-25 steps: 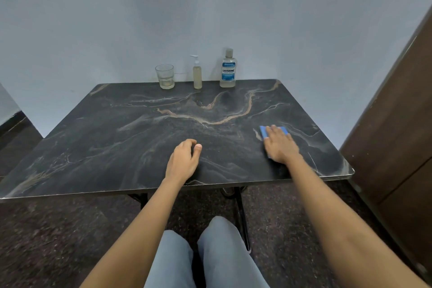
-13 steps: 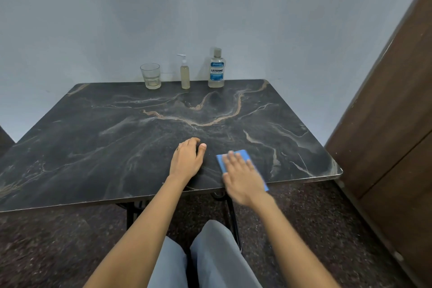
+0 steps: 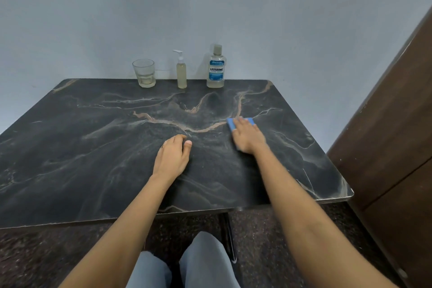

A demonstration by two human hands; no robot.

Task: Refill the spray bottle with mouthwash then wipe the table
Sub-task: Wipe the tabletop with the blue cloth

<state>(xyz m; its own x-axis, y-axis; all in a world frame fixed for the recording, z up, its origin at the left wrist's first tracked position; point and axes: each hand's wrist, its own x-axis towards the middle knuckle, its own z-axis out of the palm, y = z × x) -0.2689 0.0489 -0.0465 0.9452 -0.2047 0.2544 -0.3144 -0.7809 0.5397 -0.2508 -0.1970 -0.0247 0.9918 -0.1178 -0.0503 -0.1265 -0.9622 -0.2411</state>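
My right hand (image 3: 247, 138) lies flat on a blue cloth (image 3: 231, 124), pressing it onto the dark marble-patterned table (image 3: 93, 147) right of centre. Only the cloth's far edge shows beyond my fingers. My left hand (image 3: 173, 156) rests on the table near the middle, fingers curled under, holding nothing. At the far edge against the wall stand a small pump spray bottle (image 3: 181, 73) with pale yellowish liquid and a clear Listerine mouthwash bottle (image 3: 216, 69) with a blue label, both upright and capped.
A clear drinking glass (image 3: 144, 72) with a little liquid stands left of the spray bottle. A brown wooden door or cabinet (image 3: 392, 135) rises close to the table's right edge. My knees (image 3: 187, 264) are under the near edge.
My right hand has slid the blue cloth from near the table's front edge away from me and to the right. My left hand has stayed in place.
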